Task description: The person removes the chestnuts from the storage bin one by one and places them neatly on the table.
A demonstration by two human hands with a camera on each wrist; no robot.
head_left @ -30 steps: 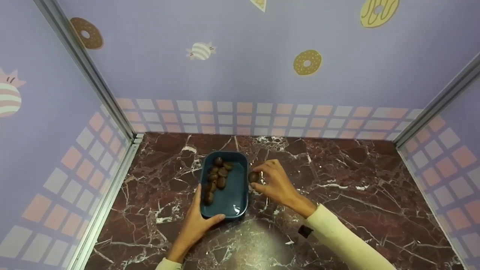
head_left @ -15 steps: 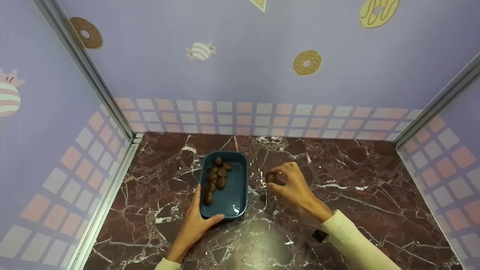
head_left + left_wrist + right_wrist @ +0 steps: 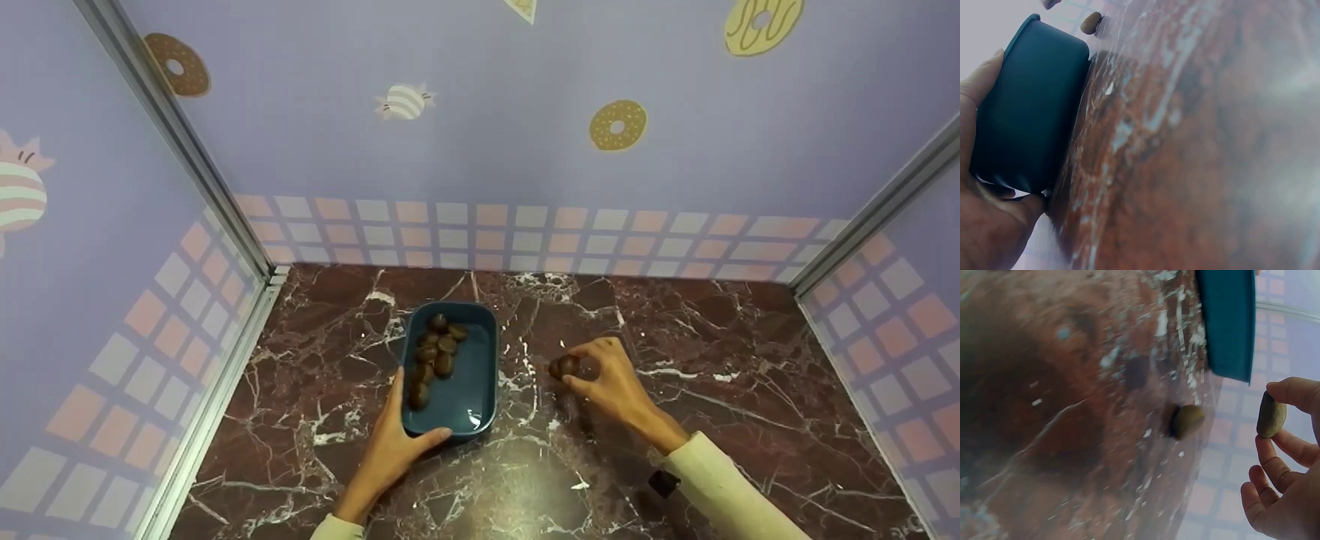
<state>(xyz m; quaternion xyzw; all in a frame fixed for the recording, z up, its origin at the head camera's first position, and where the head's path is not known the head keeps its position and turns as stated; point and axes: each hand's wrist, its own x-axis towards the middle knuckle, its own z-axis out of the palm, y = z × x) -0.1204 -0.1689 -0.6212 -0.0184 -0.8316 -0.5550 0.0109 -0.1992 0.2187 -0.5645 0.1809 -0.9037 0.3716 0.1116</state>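
A dark teal rectangular dish [image 3: 472,375] stands on the marble surface with several brown chestnuts [image 3: 444,365] heaped along its left side. My left hand [image 3: 394,439] grips its near left corner, thumb on the near wall and fingers along the left wall. To the right of the dish, my right hand [image 3: 615,382] pinches a chestnut [image 3: 1271,415] between thumb and fingertips, raised off the surface in the right wrist view. Another chestnut [image 3: 1188,421] lies on the marble close by; in the head view the held one partly overlaps it.
Purple patterned panels [image 3: 480,150] enclose the back and both sides of the dark red marble surface [image 3: 720,405]. A metal rail [image 3: 217,405] runs along the left edge. A small black box [image 3: 663,483] sits at the right wrist.
My right hand has moved right, away from the dish's right rim, with the chestnut still pinched. The left hand and the dish have stayed in place.
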